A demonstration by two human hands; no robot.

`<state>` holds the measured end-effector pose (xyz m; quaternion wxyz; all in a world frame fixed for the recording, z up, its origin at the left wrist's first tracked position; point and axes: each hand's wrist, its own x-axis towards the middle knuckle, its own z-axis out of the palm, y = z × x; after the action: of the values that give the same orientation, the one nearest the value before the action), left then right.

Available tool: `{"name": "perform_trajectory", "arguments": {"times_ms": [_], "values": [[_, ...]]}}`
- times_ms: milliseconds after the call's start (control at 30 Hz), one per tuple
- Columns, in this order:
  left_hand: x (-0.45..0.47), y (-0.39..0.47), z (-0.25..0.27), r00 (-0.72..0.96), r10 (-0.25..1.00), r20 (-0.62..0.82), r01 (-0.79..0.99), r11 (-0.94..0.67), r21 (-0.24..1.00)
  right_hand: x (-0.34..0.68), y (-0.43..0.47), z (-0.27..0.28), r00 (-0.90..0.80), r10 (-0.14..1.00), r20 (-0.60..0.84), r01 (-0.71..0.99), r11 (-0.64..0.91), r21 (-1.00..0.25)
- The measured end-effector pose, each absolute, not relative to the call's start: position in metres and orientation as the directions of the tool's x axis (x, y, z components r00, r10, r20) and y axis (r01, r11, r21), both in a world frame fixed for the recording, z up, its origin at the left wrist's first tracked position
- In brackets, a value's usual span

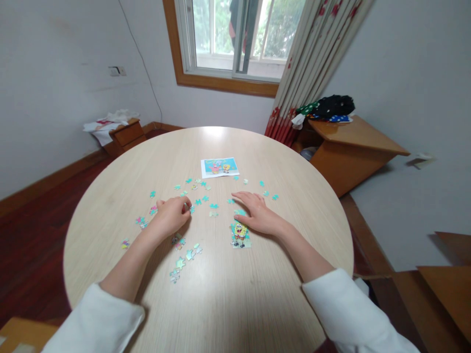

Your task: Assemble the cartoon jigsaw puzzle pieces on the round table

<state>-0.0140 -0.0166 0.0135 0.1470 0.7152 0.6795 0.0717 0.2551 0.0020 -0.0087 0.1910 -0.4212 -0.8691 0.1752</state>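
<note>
My left hand (172,214) is closed left of the table's middle, its fingertips pinched at a small blue puzzle piece (192,209). With fingers stretched out, my right hand (255,212) is low over the table. Its thumb is at the top edge of a joined puzzle section (240,235) showing a yellow cartoon sponge figure. Near the right fingertips lies a small teal piece (230,201). Several loose pieces lie around both hands, among them a pale green piece (180,263) and a pink and teal piece (140,220).
A printed picture card (220,167) with cartoon figures lies beyond the pieces on the round wooden table (221,309). Behind it are a window (239,39) and a curtain (309,63). A wooden cabinet (353,147) with cloths on top stands at the right, near the table's edge.
</note>
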Motion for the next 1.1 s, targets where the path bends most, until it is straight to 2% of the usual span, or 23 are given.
{"name": "perform_trajectory", "arguments": {"times_ms": [600, 900, 1100], "values": [[-0.016, -0.017, 0.013, 0.070, 0.992, -0.106, 0.937, -0.029, 0.349, 0.253, 0.001, -0.006, -0.580, 0.803, 0.138, 0.675, 0.569, -0.469], [-0.016, -0.021, 0.023, 0.085, 0.987, -0.136, 0.945, -0.036, 0.325, 0.253, 0.000, -0.004, -0.581, 0.805, 0.121, 0.679, 0.561, -0.474], [-0.016, -0.021, 0.028, 0.084, 0.986, -0.144, 0.948, -0.034, 0.316, 0.252, 0.000, -0.005, -0.589, 0.789, 0.176, 0.660, 0.595, -0.459]]}}
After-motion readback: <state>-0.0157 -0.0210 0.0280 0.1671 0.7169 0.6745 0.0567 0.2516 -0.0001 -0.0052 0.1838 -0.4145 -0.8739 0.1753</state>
